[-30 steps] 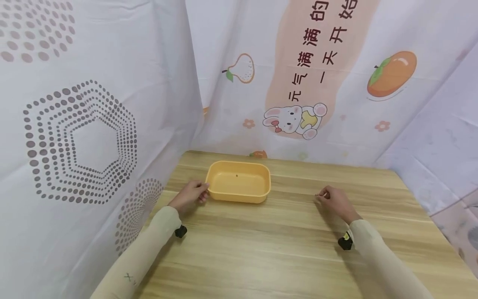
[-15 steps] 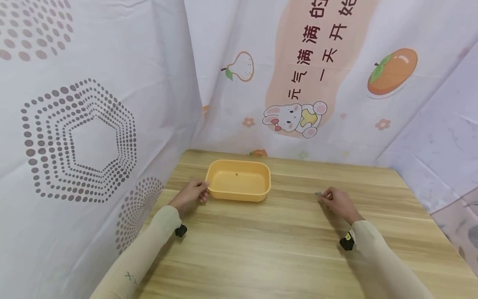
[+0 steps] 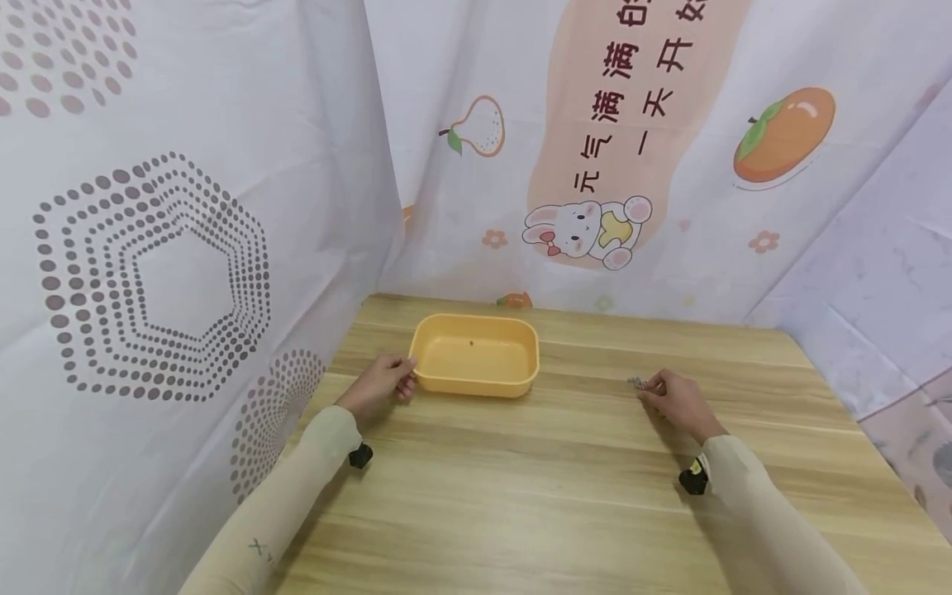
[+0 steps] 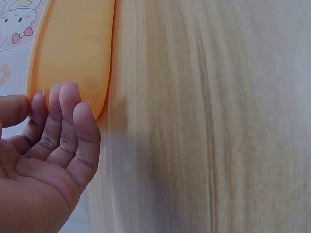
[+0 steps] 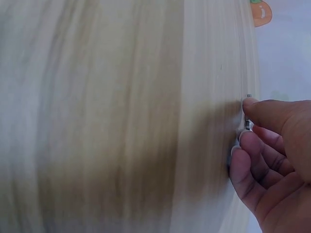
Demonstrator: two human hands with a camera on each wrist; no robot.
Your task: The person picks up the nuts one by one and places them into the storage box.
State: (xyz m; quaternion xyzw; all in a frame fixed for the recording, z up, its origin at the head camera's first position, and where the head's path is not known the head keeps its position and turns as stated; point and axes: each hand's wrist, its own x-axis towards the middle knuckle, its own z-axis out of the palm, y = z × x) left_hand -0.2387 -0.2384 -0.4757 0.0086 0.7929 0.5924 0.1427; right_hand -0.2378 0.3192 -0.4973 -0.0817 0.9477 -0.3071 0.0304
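A yellow rectangular plastic tray [image 3: 476,387] with rounded corners stands at the back left of the wooden table. My left hand [image 3: 382,384] is at its left end, pinching the rim between thumb and index finger; in the left wrist view the other fingers curl beside the tray's wall [image 4: 73,53]. To the right, my right hand [image 3: 675,402] pinches a small silvery, patterned piece [image 3: 636,383] low over the table. Only a thin edge of that silvery piece [image 5: 248,125] shows between the fingers in the right wrist view; its kind I cannot tell.
The wooden tabletop [image 3: 506,496] spreads in front of both hands. A printed curtain [image 3: 461,198] with a rabbit and fruit hangs along the back edge, and another curtain [image 3: 327,165] closes in the left side. Inside the tray is a small dark spot [image 3: 471,343].
The right hand has drawn slightly to the right, and more of the silvery piece shows past its fingertips. My left hand keeps its pinch on the tray's rim.
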